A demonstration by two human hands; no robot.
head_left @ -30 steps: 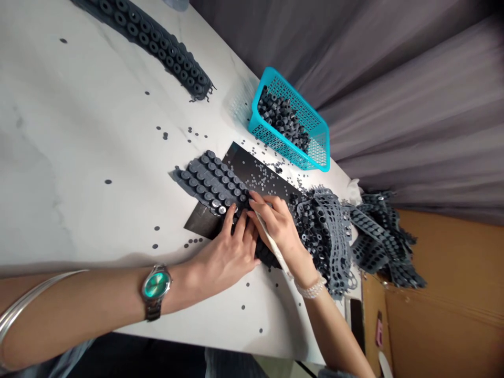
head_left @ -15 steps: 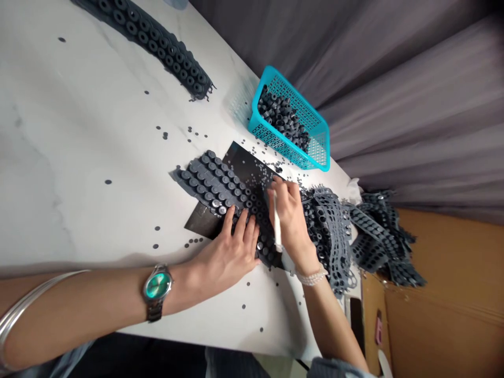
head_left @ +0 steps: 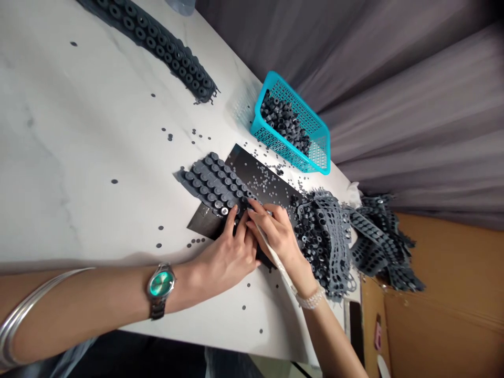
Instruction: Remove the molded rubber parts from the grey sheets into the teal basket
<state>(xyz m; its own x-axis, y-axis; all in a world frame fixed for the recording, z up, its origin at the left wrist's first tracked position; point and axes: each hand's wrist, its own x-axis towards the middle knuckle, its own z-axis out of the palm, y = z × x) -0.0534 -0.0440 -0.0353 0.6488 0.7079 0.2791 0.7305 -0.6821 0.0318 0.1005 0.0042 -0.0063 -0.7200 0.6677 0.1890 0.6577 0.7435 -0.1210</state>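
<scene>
A dark grey rubber sheet with rows of round raised studs (head_left: 210, 181) lies across a flat black plate (head_left: 271, 181). My left hand (head_left: 232, 254) rests on the sheet with its fingers spread. Beside it, my right hand (head_left: 277, 233) is closed around a thin white tool (head_left: 271, 252), and its fingertips touch the sheet next to my left fingers. The tool's tip is hidden by the fingers. Many small dark discs are scattered over the plate and the white table (head_left: 79, 147).
Behind the plate stands a turquoise basket (head_left: 289, 147) of small black parts. Perforated rubber sheets (head_left: 334, 236) and loose parts are piled at the right, with a cardboard box (head_left: 444, 273) beyond. Another studded strip (head_left: 157, 47) lies at the upper left.
My right hand has moved left and down, from the plate's far side to beside my left fingers. The white tool now slants toward the wrist. The whole view has shifted slightly.
</scene>
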